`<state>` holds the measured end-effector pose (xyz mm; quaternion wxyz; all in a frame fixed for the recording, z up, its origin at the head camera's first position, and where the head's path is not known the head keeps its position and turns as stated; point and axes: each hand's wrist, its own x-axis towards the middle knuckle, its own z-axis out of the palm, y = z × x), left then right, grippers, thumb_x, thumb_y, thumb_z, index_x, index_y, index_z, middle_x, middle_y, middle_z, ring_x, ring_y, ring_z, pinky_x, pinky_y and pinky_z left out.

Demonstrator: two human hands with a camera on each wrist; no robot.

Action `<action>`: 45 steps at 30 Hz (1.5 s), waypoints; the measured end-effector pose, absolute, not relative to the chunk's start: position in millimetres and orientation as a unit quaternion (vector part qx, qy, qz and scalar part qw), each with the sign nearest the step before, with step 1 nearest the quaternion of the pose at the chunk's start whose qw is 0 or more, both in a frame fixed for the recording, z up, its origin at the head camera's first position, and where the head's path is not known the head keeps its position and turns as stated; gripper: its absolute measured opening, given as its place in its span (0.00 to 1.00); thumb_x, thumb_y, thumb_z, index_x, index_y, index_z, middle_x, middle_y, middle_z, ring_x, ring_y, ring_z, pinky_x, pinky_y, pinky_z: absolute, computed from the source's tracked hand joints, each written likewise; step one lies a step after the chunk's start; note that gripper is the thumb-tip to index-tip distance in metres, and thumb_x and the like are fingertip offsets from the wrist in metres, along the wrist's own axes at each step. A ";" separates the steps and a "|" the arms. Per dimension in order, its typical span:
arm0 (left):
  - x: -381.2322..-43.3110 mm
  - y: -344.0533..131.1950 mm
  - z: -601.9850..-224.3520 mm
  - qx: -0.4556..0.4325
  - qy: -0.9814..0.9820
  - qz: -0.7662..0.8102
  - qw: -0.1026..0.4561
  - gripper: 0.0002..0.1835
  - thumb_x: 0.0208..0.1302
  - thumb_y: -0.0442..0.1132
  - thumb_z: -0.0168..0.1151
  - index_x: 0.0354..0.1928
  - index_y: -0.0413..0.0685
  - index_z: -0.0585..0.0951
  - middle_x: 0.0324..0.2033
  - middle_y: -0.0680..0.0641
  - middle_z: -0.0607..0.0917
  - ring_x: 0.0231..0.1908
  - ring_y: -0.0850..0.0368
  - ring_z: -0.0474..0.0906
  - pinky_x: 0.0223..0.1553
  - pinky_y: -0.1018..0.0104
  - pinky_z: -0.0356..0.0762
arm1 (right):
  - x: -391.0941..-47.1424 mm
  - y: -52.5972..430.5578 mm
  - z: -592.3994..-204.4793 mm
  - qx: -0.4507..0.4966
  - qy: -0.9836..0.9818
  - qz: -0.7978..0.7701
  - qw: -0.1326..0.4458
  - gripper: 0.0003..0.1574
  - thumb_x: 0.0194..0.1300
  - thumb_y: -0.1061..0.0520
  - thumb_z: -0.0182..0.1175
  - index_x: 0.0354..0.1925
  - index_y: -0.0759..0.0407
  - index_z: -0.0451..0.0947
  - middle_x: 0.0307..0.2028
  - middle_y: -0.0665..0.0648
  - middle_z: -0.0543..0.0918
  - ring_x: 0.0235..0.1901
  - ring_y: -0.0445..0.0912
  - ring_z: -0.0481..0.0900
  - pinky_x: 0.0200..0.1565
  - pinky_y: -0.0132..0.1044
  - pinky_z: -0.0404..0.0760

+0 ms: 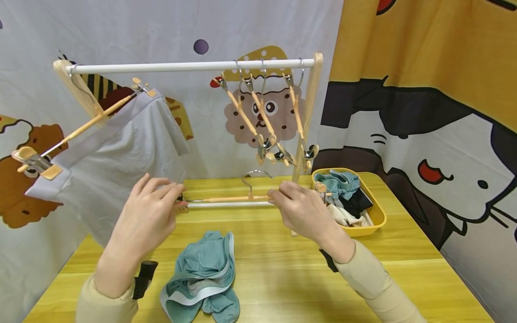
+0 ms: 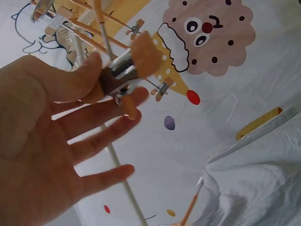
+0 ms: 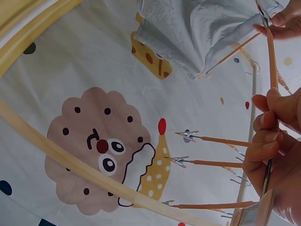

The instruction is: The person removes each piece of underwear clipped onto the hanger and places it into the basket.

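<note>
A wooden clip hanger (image 1: 230, 199) with a metal hook is held level above the table by both hands. My left hand (image 1: 147, 213) has its end clip (image 2: 122, 75) between thumb and index finger, while the other fingers extend, as the left wrist view shows. The fingers of my right hand (image 1: 303, 208) curl round the hanger's bar (image 3: 272, 61) near the opposite end. Crumpled on the table between the forearms lies a teal garment (image 1: 210, 260) with pale trim. To the left, a pale grey garment (image 1: 133, 139) hangs clipped to another hanger (image 1: 97, 119).
A small rack with a white rail (image 1: 181, 67) stands behind the hands. Several clip hangers (image 1: 262, 112) without clothes hang at its right end. At the back right, a yellow basket (image 1: 381, 217) holds folded clothes. Printed curtains (image 1: 404, 157) surround the wooden table (image 1: 291, 278).
</note>
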<state>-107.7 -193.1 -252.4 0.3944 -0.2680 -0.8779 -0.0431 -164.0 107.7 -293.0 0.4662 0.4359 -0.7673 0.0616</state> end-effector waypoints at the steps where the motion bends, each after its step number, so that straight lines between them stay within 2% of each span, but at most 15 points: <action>1: -106.9 -191.9 -252.3 -0.262 -0.880 -0.037 0.394 0.14 0.47 0.29 0.69 0.38 0.34 0.83 0.36 0.39 0.87 0.45 0.40 0.78 0.55 0.35 0.69 | -164.3 107.5 -293.6 0.436 -0.766 0.062 0.467 0.07 0.65 0.63 0.55 0.34 0.58 0.80 0.21 0.52 0.71 0.16 0.40 0.62 0.13 0.27 0.59; 4: -105.7 -186.6 -252.6 -0.257 -0.885 -0.028 0.387 0.16 0.49 0.31 0.69 0.43 0.36 0.83 0.43 0.38 0.86 0.51 0.39 0.76 0.56 0.35 0.68 | -165.7 106.1 -296.0 0.439 -0.762 0.068 0.470 0.12 0.68 0.62 0.50 0.34 0.58 0.81 0.21 0.52 0.70 0.16 0.40 0.61 0.13 0.27 0.58; 6: -106.7 -181.8 -254.3 -0.271 -0.883 -0.029 0.383 0.19 0.49 0.32 0.70 0.45 0.37 0.82 0.45 0.39 0.85 0.51 0.39 0.76 0.57 0.36 0.68 | -166.4 104.6 -297.5 0.442 -0.762 0.074 0.468 0.11 0.67 0.63 0.52 0.33 0.58 0.81 0.21 0.52 0.70 0.16 0.40 0.61 0.13 0.27 0.60; 9: -111.7 -173.2 -259.5 -0.307 -0.871 -0.037 0.381 0.20 0.48 0.34 0.72 0.46 0.38 0.82 0.41 0.41 0.86 0.46 0.43 0.79 0.54 0.44 0.74 | -166.6 102.2 -298.9 0.443 -0.763 0.079 0.465 0.06 0.60 0.64 0.59 0.33 0.59 0.83 0.21 0.53 0.71 0.18 0.41 0.66 0.14 0.27 0.65; 12: -118.5 -165.4 -266.0 -0.336 -0.860 -0.035 0.384 0.18 0.47 0.36 0.73 0.42 0.40 0.82 0.35 0.45 0.85 0.39 0.47 0.79 0.44 0.54 0.78 | -166.7 99.7 -300.0 0.445 -0.762 0.082 0.464 0.05 0.56 0.64 0.63 0.33 0.59 0.83 0.22 0.53 0.73 0.20 0.43 0.70 0.14 0.28 0.68; 16: -126.6 -158.5 -274.1 -0.355 -0.851 -0.037 0.385 0.14 0.47 0.36 0.73 0.37 0.43 0.81 0.30 0.48 0.82 0.32 0.51 0.77 0.33 0.60 0.75 | -167.5 97.0 -301.8 0.452 -0.759 0.094 0.460 0.03 0.56 0.64 0.63 0.32 0.59 0.82 0.21 0.53 0.72 0.21 0.44 0.70 0.15 0.29 0.66; 21: -132.0 -154.5 -279.2 -0.366 -0.844 -0.061 0.386 0.10 0.48 0.35 0.72 0.32 0.44 0.81 0.26 0.50 0.79 0.27 0.54 0.73 0.29 0.65 0.73 | -167.8 95.4 -303.9 0.453 -0.761 0.104 0.452 0.03 0.58 0.62 0.62 0.33 0.59 0.81 0.22 0.52 0.73 0.21 0.44 0.69 0.17 0.29 0.65; 26: -132.8 -154.1 -280.0 -0.367 -0.836 -0.107 0.393 0.07 0.50 0.33 0.70 0.31 0.42 0.81 0.25 0.50 0.79 0.28 0.55 0.74 0.29 0.65 0.74 | -167.5 93.1 -304.9 0.452 -0.760 0.111 0.453 0.03 0.61 0.60 0.61 0.33 0.59 0.80 0.22 0.52 0.73 0.21 0.44 0.68 0.19 0.30 0.67; 30: -131.7 -155.1 -279.4 -0.361 -0.833 -0.127 0.400 0.06 0.49 0.30 0.70 0.30 0.42 0.81 0.24 0.49 0.78 0.27 0.54 0.75 0.29 0.64 0.75 | -166.2 89.5 -304.5 0.450 -0.763 0.116 0.449 0.08 0.67 0.57 0.57 0.33 0.59 0.80 0.23 0.52 0.75 0.22 0.44 0.70 0.22 0.31 0.70; 33: -130.4 -156.6 -278.6 -0.353 -0.835 -0.132 0.401 0.06 0.49 0.29 0.70 0.28 0.41 0.81 0.23 0.49 0.78 0.26 0.55 0.75 0.28 0.64 0.76 | -164.1 86.0 -304.9 0.447 -0.767 0.115 0.445 0.11 0.70 0.56 0.53 0.36 0.60 0.80 0.27 0.53 0.77 0.24 0.45 0.71 0.24 0.32 0.72; 36: -128.7 -159.3 -278.2 -0.345 -0.841 -0.133 0.395 0.06 0.48 0.28 0.70 0.28 0.41 0.82 0.22 0.50 0.77 0.24 0.56 0.74 0.26 0.65 0.75 | -161.3 80.6 -307.3 0.445 -0.758 0.108 0.465 0.13 0.72 0.56 0.49 0.42 0.61 0.79 0.34 0.57 0.79 0.30 0.47 0.75 0.31 0.34 0.77; 38: -127.5 -161.9 -278.3 -0.336 -0.846 -0.130 0.394 0.06 0.48 0.28 0.69 0.28 0.42 0.82 0.22 0.50 0.77 0.23 0.56 0.73 0.25 0.65 0.75 | -159.3 75.3 -310.6 0.455 -0.733 0.108 0.493 0.13 0.71 0.59 0.48 0.45 0.62 0.78 0.37 0.59 0.78 0.34 0.49 0.75 0.36 0.36 0.79; 41: -126.7 -166.3 -278.4 -0.318 -0.852 -0.127 0.395 0.06 0.48 0.27 0.70 0.28 0.41 0.82 0.21 0.49 0.77 0.22 0.55 0.73 0.24 0.64 0.74 | -155.3 63.5 -317.9 0.488 -0.676 0.103 0.542 0.15 0.66 0.63 0.48 0.44 0.60 0.80 0.37 0.59 0.79 0.35 0.49 0.76 0.38 0.36 0.79; 43: -126.6 -168.8 -278.1 -0.307 -0.855 -0.126 0.398 0.06 0.48 0.27 0.69 0.27 0.41 0.82 0.21 0.48 0.77 0.22 0.54 0.73 0.24 0.63 0.74 | -150.9 52.8 -325.7 0.520 -0.655 0.096 0.540 0.16 0.62 0.65 0.48 0.41 0.58 0.81 0.36 0.56 0.80 0.34 0.47 0.76 0.37 0.33 0.78; 45: -126.9 -170.4 -277.6 -0.301 -0.856 -0.127 0.400 0.06 0.48 0.26 0.69 0.27 0.41 0.82 0.21 0.47 0.78 0.22 0.53 0.73 0.24 0.63 0.75 | -146.2 40.2 -336.2 0.549 -0.661 0.084 0.505 0.14 0.60 0.63 0.50 0.39 0.55 0.82 0.34 0.53 0.81 0.34 0.45 0.77 0.37 0.32 0.78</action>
